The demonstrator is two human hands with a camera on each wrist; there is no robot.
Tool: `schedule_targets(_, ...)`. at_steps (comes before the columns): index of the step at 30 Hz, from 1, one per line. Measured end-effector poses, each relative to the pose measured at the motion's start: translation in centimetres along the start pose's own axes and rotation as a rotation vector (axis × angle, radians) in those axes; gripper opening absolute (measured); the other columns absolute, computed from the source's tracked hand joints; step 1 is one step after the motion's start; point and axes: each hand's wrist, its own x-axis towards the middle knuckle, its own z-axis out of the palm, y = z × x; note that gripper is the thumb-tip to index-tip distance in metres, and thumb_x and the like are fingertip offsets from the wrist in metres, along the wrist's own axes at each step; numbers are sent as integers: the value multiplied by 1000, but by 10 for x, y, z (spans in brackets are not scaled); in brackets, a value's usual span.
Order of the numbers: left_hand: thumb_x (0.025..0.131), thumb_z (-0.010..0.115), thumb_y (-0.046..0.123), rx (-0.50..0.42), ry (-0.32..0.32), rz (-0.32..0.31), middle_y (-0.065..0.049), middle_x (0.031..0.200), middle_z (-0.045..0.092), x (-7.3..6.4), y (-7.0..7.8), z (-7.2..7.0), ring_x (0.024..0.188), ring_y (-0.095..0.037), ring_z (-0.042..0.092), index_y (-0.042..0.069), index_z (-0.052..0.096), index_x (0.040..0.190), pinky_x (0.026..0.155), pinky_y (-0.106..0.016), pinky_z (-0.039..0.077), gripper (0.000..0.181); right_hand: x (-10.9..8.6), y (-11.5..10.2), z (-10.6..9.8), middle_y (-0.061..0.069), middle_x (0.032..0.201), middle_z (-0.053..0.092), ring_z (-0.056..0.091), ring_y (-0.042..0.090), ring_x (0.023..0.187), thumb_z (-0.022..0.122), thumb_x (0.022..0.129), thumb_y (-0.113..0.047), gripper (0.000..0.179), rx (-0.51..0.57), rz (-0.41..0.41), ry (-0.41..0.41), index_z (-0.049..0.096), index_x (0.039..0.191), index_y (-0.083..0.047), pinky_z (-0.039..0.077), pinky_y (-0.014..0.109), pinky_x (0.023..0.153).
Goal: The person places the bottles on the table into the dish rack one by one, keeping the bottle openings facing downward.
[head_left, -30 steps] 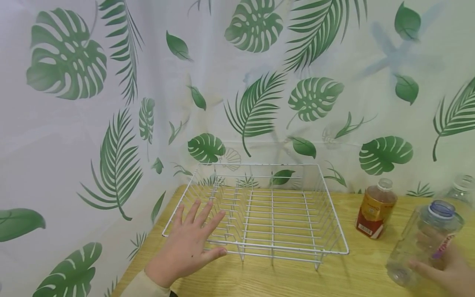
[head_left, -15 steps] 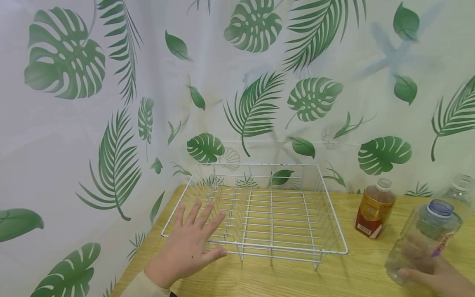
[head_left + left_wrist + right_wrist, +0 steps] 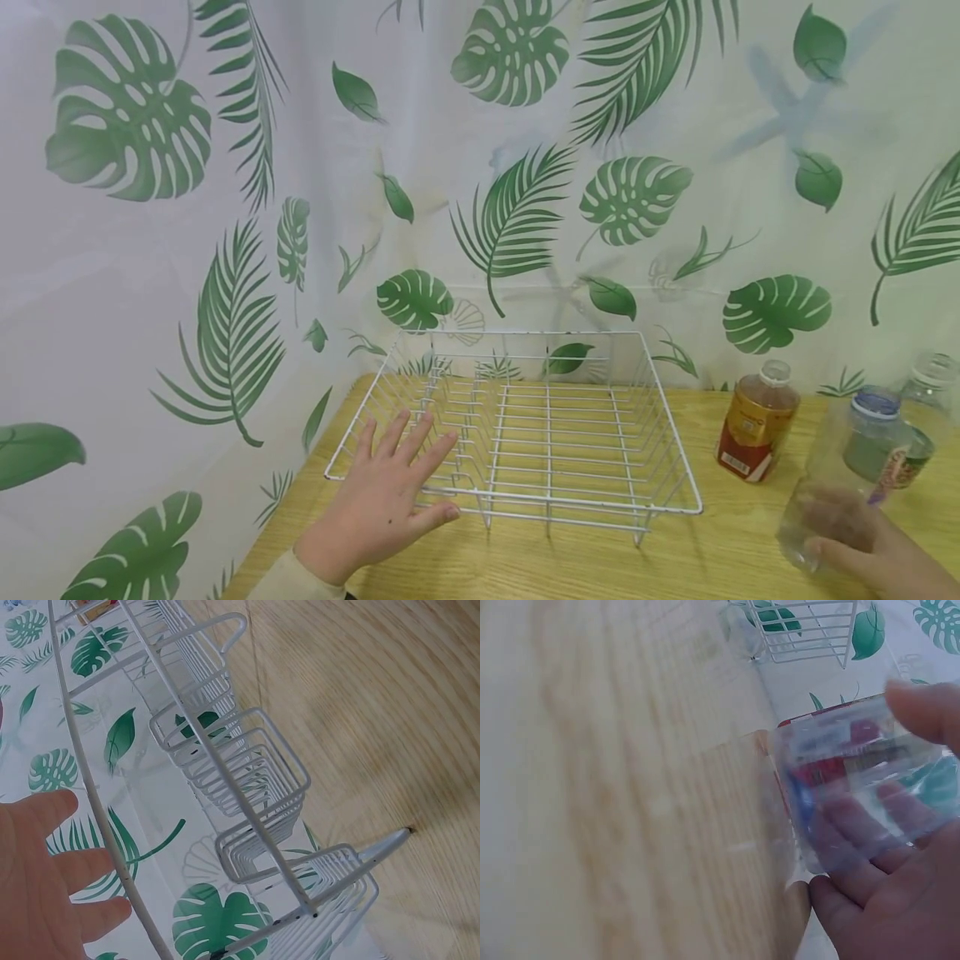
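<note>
My right hand (image 3: 873, 537) grips a clear plastic bottle (image 3: 836, 446) with a blue neck ring at the lower right, thumb in front and fingers behind. The bottle leans, its mouth up and to the right. Its see-through wall (image 3: 840, 742) shows the curled fingers in the right wrist view. At the left front of a white wire dish rack (image 3: 551, 502), my left hand (image 3: 386, 500) is spread with straight fingers over the rim. In the left wrist view, left-hand fingertips (image 3: 109, 911) lie right at a rack wire (image 3: 94, 799).
An amber bottle (image 3: 761, 425) with a gold and red label stands right of the rack. Behind the held bottle stands another clear bottle (image 3: 930, 392), partly hidden. A leaf-printed sheet (image 3: 525, 208) hangs behind and left of the wooden table (image 3: 570, 567).
The held bottle's top has shifted left and up a little, uncovering more of the bottle behind it. The right hand has slid slightly left. The left hand stays about where it was.
</note>
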Motion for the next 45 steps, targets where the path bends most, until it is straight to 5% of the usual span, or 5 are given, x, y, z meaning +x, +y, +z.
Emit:
schedule_targets(9,93,30,80,-2,26,7,-11,164,27,-1,-1,2,151,-39,17,27,35,160,115,-69,9,85,-6,-4,2,-20,109,63,59,-9,93,59,103,-8,38,2,-180,197,42,132,-25,56,25,72)
schedule_targets(16,94,33,78,-54,33,6,-7,167,21,-2,-5,0,152,-39,13,30,28,162,116,-68,5,83,-10,-52,9,39,130,52,68,12,101,59,105,-21,68,-139,-146,199,19,147,14,59,31,73)
schedule_targets(22,96,38,74,-75,108,32,-6,167,21,-1,-5,-7,153,-35,12,28,27,162,117,-66,7,81,-18,-93,16,37,134,48,65,9,101,64,102,-22,74,-166,-187,239,19,151,11,59,34,74)
schedule_targets(28,96,43,72,-89,220,82,-5,168,18,3,0,-13,153,-33,12,25,26,163,117,-66,10,83,-29,-138,22,39,145,34,46,63,118,67,98,-38,87,-335,-169,281,19,155,7,47,72,80)
schedule_targets(45,88,69,60,-143,500,304,-10,167,21,37,65,-38,152,-35,18,19,32,159,115,-68,19,90,-32,-216,73,2,112,72,72,21,90,78,70,-72,90,-722,-351,371,59,138,-17,56,40,60)
